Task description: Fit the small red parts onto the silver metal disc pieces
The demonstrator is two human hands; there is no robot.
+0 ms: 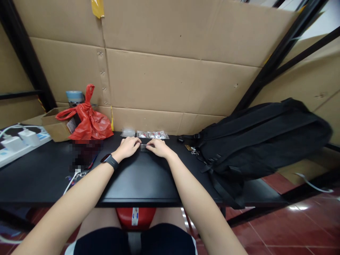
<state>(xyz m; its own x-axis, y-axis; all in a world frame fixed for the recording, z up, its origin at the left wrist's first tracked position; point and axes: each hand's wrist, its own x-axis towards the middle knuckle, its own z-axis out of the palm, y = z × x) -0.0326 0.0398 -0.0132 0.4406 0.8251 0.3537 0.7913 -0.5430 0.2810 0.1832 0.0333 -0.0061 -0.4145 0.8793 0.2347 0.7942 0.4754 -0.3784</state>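
A small clear plastic packet (145,147) lies between my hands over the black table (140,184). My left hand (128,146), with a dark watch on the wrist, has its fingers bent together at the packet's left edge. On the other side, my right hand (158,147) pinches the packet's right edge between thumb and fingers. Just behind, small clear packets with red and silver round items (152,135) lie in a row against the cardboard. To their left sits a pile of clear plastic (128,132).
A red plastic bag (91,124), a cardboard box (57,125) and a blue-lidded container (74,96) stand at the back left. A white power strip (21,150) is at far left. On the right lies a black backpack (265,138), with keys (194,151) beside it.
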